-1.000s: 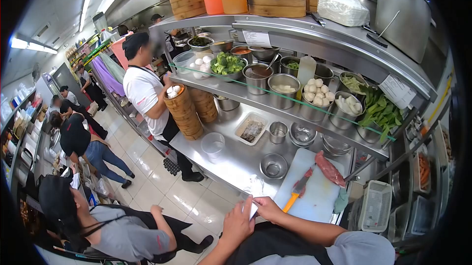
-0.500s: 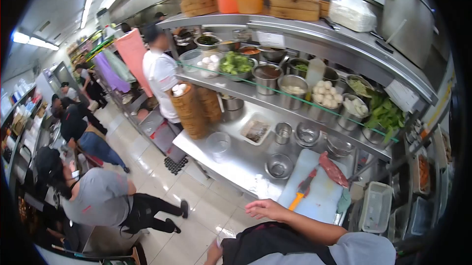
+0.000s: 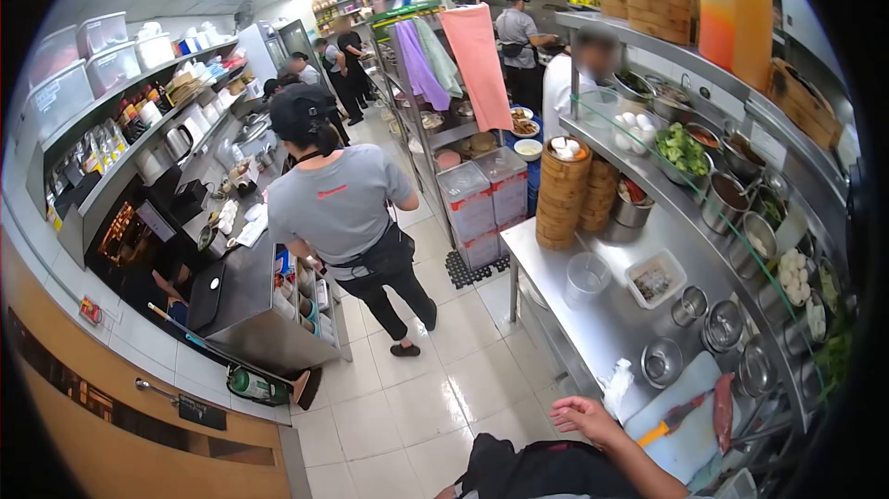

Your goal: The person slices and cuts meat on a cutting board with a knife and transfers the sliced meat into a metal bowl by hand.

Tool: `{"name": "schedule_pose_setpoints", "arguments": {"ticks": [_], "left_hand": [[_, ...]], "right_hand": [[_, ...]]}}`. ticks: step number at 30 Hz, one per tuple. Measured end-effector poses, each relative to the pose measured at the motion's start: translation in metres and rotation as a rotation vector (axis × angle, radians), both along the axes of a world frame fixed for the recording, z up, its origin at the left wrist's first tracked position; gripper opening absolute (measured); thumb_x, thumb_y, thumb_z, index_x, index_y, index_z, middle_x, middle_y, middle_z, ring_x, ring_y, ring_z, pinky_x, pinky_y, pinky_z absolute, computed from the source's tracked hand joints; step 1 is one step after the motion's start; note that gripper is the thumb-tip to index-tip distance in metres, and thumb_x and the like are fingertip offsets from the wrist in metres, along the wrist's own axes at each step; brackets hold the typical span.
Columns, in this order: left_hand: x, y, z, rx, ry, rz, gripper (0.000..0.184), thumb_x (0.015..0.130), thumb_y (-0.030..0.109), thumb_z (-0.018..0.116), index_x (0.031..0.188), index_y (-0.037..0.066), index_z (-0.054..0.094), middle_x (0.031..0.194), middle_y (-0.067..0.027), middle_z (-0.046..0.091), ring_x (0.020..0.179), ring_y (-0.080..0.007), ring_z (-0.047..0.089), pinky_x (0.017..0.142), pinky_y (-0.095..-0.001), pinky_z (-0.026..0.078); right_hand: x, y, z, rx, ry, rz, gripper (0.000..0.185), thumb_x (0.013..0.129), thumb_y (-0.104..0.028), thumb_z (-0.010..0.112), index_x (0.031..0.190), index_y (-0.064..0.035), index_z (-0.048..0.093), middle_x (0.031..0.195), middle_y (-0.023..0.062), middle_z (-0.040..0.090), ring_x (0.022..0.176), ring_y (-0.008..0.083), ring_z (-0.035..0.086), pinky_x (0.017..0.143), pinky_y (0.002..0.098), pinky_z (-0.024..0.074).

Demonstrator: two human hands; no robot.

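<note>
The right hand (image 3: 582,416) is empty, fingers loosely curved, near a flat cutting board (image 3: 699,382) bearing an orange-handled knife (image 3: 669,424) and smooth raw meat (image 3: 722,414). The left hand's grip I cannot tell.

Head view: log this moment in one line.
right hand: open, nothing seen held, near cutting board | orange-handled knife: lying on board | raw meat: on board, beside knife

Left arm (image 3: 449,492): mostly beyond lower edge. Cutting board (image 3: 698,390): partly behind right forearm (image 3: 639,460). White basket (image 3: 682,274): contents (image 3: 655,282) too indistinct.
</note>
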State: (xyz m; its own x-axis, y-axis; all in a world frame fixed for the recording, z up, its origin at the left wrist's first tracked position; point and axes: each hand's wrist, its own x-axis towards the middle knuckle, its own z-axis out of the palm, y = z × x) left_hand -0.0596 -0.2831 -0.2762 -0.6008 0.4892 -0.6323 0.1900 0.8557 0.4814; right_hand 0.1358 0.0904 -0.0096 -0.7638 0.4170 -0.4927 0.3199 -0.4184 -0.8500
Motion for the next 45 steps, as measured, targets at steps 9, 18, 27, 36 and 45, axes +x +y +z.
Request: {"name": "schedule_pose_setpoints", "arguments": {"ticks": [9, 18, 27, 36, 45], "left_hand": [[-0.033, 0.003, -0.009, 0.051, -0.024, 0.061, 0.054, 0.09, 0.03, 0.066, 0.14, 0.011, 0.058, 0.12, -0.0262, 0.071, 0.112, -0.0443, 0.069, 0.093, -0.0515, 0.055], [-0.053, -0.001, -0.022, 0.066, -0.046, 0.079, 0.053, 0.09, 0.032, 0.066, 0.138, 0.011, 0.058, 0.118, -0.0254, 0.072, 0.11, -0.0432, 0.069, 0.092, -0.0507, 0.056], [-0.059, -0.006, -0.017, 0.054, -0.037, 0.037, 0.053, 0.09, 0.034, 0.067, 0.137, 0.011, 0.057, 0.116, -0.0246, 0.072, 0.107, -0.0421, 0.07, 0.091, -0.0499, 0.056], [-0.052, -0.011, -0.011, 0.036, -0.011, 0.037, 0.053, 0.091, 0.036, 0.067, 0.136, 0.011, 0.057, 0.115, -0.0237, 0.073, 0.105, -0.041, 0.071, 0.09, -0.0491, 0.056], [-0.023, -0.013, -0.005, 0.021, 0.013, 0.075, 0.053, 0.091, 0.038, 0.068, 0.135, 0.011, 0.057, 0.113, -0.0229, 0.073, 0.102, -0.0399, 0.072, 0.089, -0.0483, 0.057]], "right_hand": [[-0.061, -0.006, 0.001, 0.055, -0.018, 0.109, 0.03, 0.107, -0.017, 0.06, 0.131, 0.0002, 0.064, 0.123, 0.0124, 0.072, 0.108, 0.0211, 0.071, 0.091, 0.036, 0.0591], [-0.079, -0.02, 0.005, 0.046, -0.1, 0.173, 0.032, 0.106, -0.018, 0.062, 0.133, -0.001, 0.064, 0.123, 0.0103, 0.072, 0.106, 0.0176, 0.071, 0.09, 0.0328, 0.059], [-0.085, -0.028, -0.013, 0.054, -0.048, 0.245, 0.031, 0.107, -0.019, 0.061, 0.134, -0.0035, 0.063, 0.128, 0.0095, 0.071, 0.108, 0.0172, 0.07, 0.095, 0.0338, 0.0584], [-0.056, -0.022, -0.021, 0.009, -0.057, 0.164, 0.033, 0.108, -0.022, 0.062, 0.136, -0.0042, 0.063, 0.128, 0.0089, 0.071, 0.11, 0.0173, 0.07, 0.096, 0.0348, 0.058], [-0.05, -0.013, -0.028, 0.014, -0.025, 0.246, 0.033, 0.108, -0.021, 0.061, 0.136, -0.0045, 0.063, 0.127, 0.0088, 0.072, 0.11, 0.0182, 0.071, 0.096, 0.0352, 0.0588]]}}
